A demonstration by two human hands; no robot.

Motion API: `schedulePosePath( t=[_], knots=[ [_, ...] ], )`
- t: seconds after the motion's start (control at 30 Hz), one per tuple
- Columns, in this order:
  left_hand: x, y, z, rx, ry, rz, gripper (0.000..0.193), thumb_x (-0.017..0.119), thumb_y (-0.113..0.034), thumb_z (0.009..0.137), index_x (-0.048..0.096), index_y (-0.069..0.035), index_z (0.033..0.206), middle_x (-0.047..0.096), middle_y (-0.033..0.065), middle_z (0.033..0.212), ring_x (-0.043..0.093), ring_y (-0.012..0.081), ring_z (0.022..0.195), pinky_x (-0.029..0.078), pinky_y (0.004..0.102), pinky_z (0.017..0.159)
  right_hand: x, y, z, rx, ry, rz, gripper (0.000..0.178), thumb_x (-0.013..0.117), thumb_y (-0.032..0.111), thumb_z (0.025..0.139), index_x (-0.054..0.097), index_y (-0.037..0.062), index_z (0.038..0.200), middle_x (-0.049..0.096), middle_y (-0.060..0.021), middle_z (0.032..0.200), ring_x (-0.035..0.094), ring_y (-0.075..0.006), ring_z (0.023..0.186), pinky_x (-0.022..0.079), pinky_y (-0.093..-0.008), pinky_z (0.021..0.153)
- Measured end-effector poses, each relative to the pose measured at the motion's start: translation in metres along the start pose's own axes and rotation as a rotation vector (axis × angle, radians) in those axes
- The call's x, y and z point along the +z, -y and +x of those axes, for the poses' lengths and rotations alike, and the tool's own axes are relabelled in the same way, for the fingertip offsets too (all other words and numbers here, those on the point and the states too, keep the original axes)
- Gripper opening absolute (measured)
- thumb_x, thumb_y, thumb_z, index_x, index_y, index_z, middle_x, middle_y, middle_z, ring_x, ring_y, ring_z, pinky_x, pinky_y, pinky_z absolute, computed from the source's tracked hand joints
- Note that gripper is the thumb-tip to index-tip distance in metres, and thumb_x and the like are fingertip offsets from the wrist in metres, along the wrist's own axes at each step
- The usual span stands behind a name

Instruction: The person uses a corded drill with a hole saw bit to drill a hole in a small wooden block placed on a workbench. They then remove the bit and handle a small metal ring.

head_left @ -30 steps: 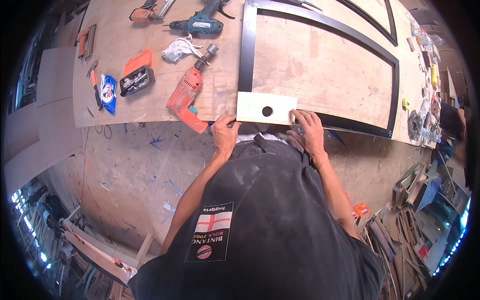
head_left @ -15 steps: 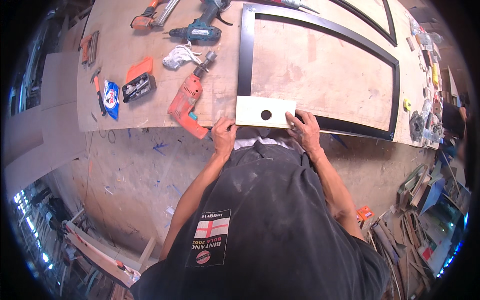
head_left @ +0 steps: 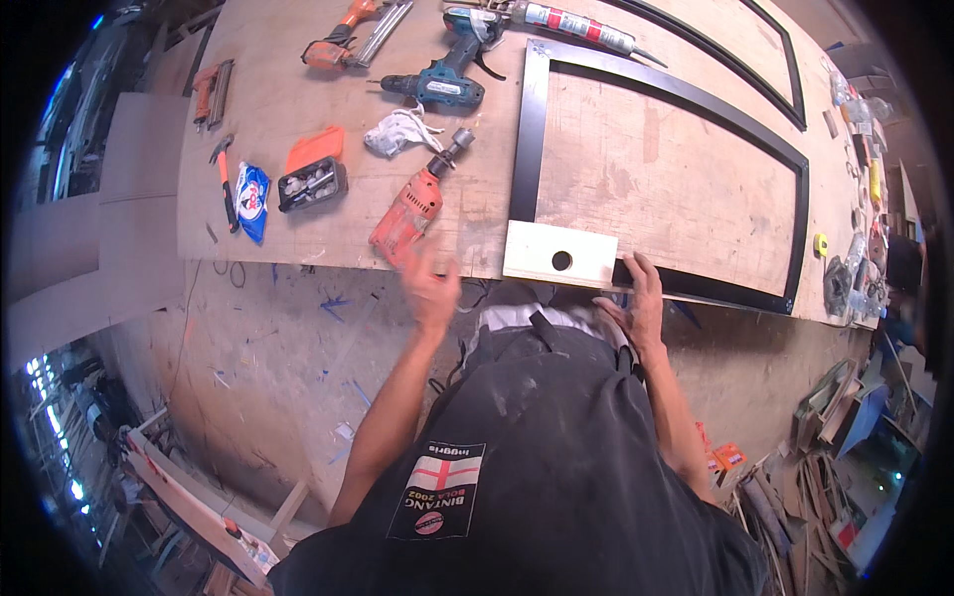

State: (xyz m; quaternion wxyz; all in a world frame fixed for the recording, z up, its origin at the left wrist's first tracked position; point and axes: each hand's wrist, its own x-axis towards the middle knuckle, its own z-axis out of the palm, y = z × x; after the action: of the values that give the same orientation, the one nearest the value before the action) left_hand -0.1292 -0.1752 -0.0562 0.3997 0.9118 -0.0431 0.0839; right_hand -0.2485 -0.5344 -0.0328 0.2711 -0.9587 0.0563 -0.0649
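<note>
A pale rectangular board [head_left: 537, 252] with a round dark hole lies over the near left corner of a black rectangular frame [head_left: 532, 139]. My right hand [head_left: 644, 306] is at the board's right end, fingers over the frame's near rail and thumb lower down by the edge. My left hand [head_left: 433, 296] is off the board, blurred, with its fingers apart. It is beside the handle of a red corded-style drill [head_left: 409, 211], which lies on the table with its chuck pointing away; whether the fingertips touch the handle is unclear.
On the wooden table [head_left: 328, 238] lie a teal cordless drill [head_left: 447, 89], a white rag [head_left: 400, 132], a box of small parts [head_left: 313, 186], a hammer [head_left: 227, 184], nail guns [head_left: 343, 45] and a sealant gun [head_left: 581, 28]. A yellow tape measure [head_left: 820, 244] sits at right.
My left hand has left the board's left end and moved to the red drill's handle. My right hand has slipped from the board's top to its right end. The view has shifted.
</note>
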Motion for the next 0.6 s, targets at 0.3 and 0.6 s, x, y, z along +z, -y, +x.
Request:
schedulePosePath(
  t=[0.3,0.6],
  knots=[
    [-0.022,0.016,0.117,-0.180,0.442,0.475,0.076,0.092,-0.040,0.067,0.060,-0.001,0.124,0.069,0.0210,0.122,0.067,0.0424,0.114,0.054,0.0531,0.093,-0.027,0.044,-0.079,0.202,-0.118,0.065,0.083,0.096,0.015,0.071,0.057,0.0024,0.143,0.062,-0.0191,0.135,0.061,-0.0373,0.125,0.049,-0.0438,0.107],
    [-0.088,-0.051,0.058,0.036,0.128,-0.145,0.065,0.088,-0.013,0.066,0.058,-0.002,0.123,0.072,0.0129,0.104,0.073,0.0298,0.092,0.059,0.0423,0.085,-0.026,0.082,-0.083,0.375,0.134,0.654,0.065,0.092,0.025,0.079,0.067,0.0007,0.134,0.072,-0.0163,0.128,0.071,-0.0266,0.111,0.056,-0.0399,0.097]
  ],
)
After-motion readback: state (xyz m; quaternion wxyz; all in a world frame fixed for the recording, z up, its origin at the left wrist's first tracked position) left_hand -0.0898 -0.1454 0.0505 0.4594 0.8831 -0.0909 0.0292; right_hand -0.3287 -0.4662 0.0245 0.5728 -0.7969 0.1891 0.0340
